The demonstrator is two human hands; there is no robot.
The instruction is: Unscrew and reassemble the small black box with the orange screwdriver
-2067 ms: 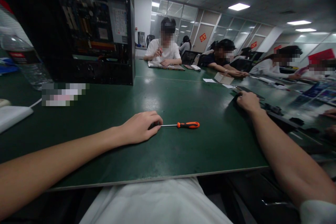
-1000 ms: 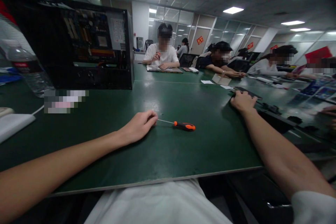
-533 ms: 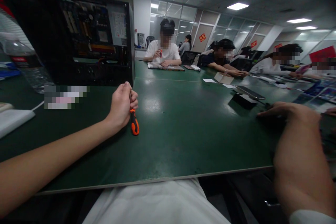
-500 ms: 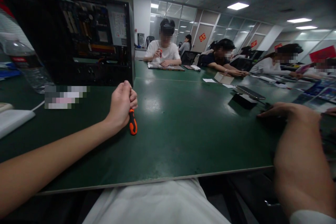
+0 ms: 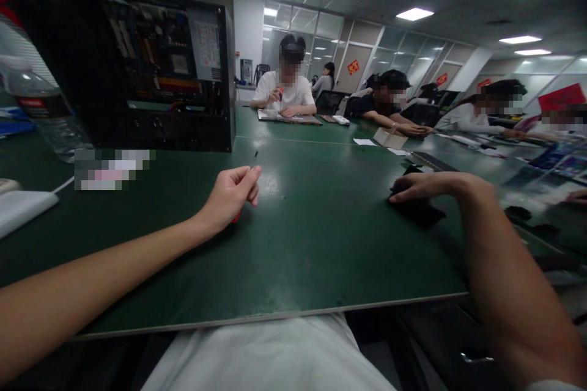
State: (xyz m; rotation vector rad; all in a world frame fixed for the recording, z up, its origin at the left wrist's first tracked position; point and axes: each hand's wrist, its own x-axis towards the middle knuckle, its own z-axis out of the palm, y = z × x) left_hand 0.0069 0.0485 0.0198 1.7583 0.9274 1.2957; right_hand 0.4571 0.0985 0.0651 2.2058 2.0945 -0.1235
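Observation:
My left hand (image 5: 236,192) is closed around a screwdriver (image 5: 236,217) just above the table, left of the middle. Its dark tip shows beyond my fingers and a bit of its orange-red handle below them; the rest is hidden in my grip. On the right, my right hand (image 5: 419,184) is closed, palm down, on a black, flat-sided object (image 5: 420,212) at table height. My fingers cover much of it, and its exact kind cannot be made out.
An opened black computer case (image 5: 183,128) stands at the back left, beside a clear plastic bottle (image 5: 50,104). A dark flat panel (image 5: 431,160) lies behind my right hand, with a small cardboard box (image 5: 389,137) farther back. Several people sit around the green table (image 5: 312,238).
My right hand has moved left with the black object. My left hand has shifted right and slightly down, and the screwdriver has turned so its tip shows beyond the fingers.

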